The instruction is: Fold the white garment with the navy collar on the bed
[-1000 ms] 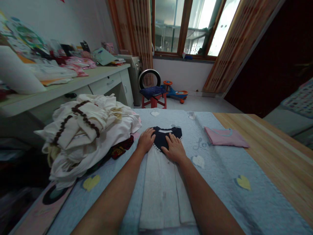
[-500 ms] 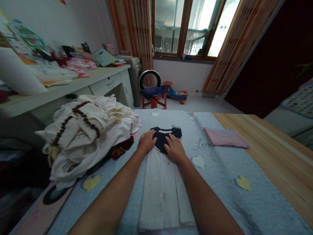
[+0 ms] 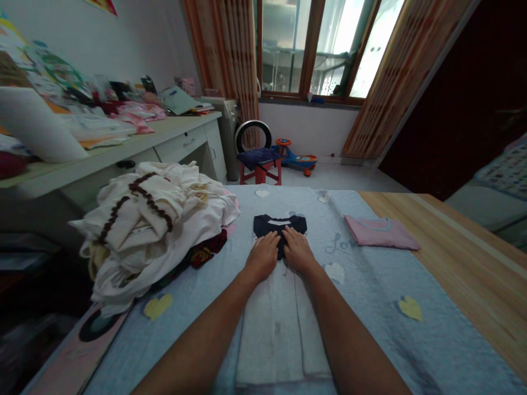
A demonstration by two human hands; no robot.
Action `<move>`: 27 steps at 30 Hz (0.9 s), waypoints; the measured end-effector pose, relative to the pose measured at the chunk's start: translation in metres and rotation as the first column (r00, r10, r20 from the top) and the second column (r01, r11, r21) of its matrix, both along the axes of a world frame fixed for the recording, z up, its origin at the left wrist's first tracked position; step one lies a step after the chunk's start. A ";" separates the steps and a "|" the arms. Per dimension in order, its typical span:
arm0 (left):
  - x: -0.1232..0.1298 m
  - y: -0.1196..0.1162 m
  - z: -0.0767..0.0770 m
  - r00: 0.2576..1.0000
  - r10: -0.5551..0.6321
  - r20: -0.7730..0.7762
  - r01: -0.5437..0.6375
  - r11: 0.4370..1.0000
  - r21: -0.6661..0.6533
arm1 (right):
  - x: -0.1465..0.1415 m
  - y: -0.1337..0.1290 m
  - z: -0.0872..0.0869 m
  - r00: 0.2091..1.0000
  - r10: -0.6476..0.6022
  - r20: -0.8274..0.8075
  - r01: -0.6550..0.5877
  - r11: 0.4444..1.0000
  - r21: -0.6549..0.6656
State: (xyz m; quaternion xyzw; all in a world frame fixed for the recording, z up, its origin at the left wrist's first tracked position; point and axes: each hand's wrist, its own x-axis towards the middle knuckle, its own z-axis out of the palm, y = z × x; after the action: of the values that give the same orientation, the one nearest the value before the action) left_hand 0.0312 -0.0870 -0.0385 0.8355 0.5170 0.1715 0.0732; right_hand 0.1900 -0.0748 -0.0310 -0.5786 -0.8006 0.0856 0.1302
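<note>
A white garment (image 3: 275,340) with a dark navy collar (image 3: 263,224) lies flat in front of me, folded into a long narrow strip with the collar at the far end. My left hand (image 3: 264,255) rests palm down on the collar's lower left part, fingers stretched out. Beside it, my right hand (image 3: 297,249) lies flat on the collar's right part. The two hands are close together with a small gap of dark cloth between them. Dotted white trim on the collar's edge is partly covered by the hands.
A heap of white clothes (image 3: 164,219) with brown trim lies to the left. A folded pink garment (image 3: 381,233) sits at right. Both are on a light blue cover (image 3: 362,323) over a wooden surface (image 3: 473,247). A red stool (image 3: 261,173) stands beyond the far edge.
My left hand has slid right and nearer to me across the collar, uncovering its left corner. My right hand has stayed almost in place. The view has shifted slightly.
</note>
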 end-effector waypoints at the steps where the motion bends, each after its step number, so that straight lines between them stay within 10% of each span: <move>1: 0.000 0.000 -0.001 1.000 0.002 0.006 -0.002 1.000 0.006 | 0.001 0.000 0.001 1.000 0.007 0.002 -0.007 1.000 -0.007; 27: -0.005 0.001 -0.003 0.991 0.000 0.133 -0.004 1.000 0.027 | 0.008 0.000 0.008 0.996 0.049 -0.078 -0.055 0.996 -0.068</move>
State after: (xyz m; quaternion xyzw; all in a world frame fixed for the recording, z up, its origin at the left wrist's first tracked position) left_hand 0.0265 -0.0863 -0.0413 0.8226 0.5093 0.2339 0.0963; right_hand 0.1980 -0.0750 -0.0228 -0.5581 -0.8063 0.1389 0.1381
